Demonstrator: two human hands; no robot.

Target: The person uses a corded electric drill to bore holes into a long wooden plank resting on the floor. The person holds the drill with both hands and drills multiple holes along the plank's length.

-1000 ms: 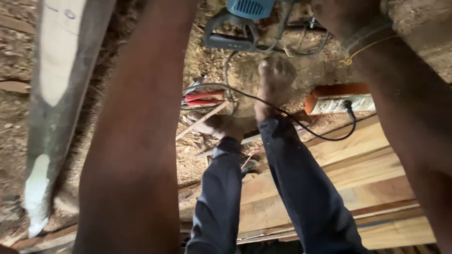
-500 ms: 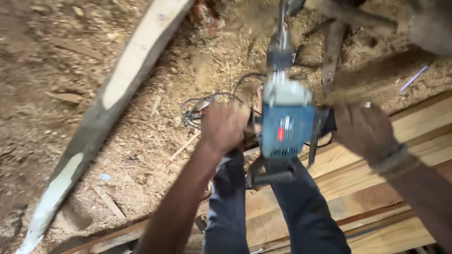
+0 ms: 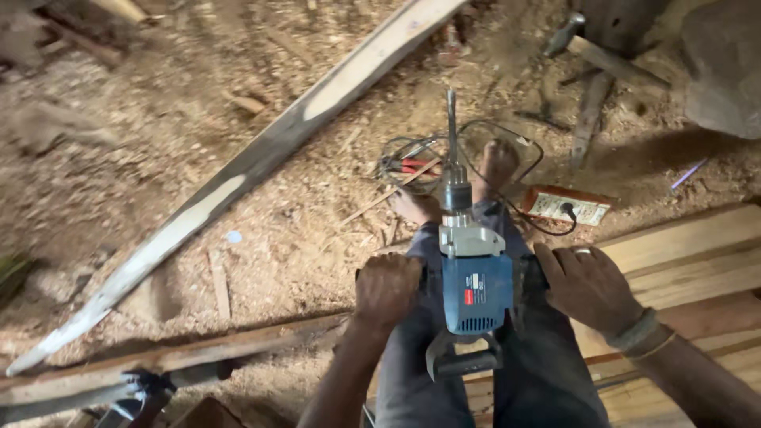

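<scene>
Head view: blue drill (image 3: 474, 289) gripped between both hands, left hand (image 3: 386, 289) and right hand (image 3: 588, 287).

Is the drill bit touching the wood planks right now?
No, the drill bit points out over the sawdust floor, off the planks.

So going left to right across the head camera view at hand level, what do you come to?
Left hand → blue electric drill → right hand → light wooden planks.

Rough woodworking site on bare ground: sawdust and chips everywhere, long plank (image 3: 261, 162), stacked timber boards (image 3: 690, 254), blue power drill (image 3: 473, 289), extension socket (image 3: 569, 207), hammer (image 3: 564, 33).
</scene>
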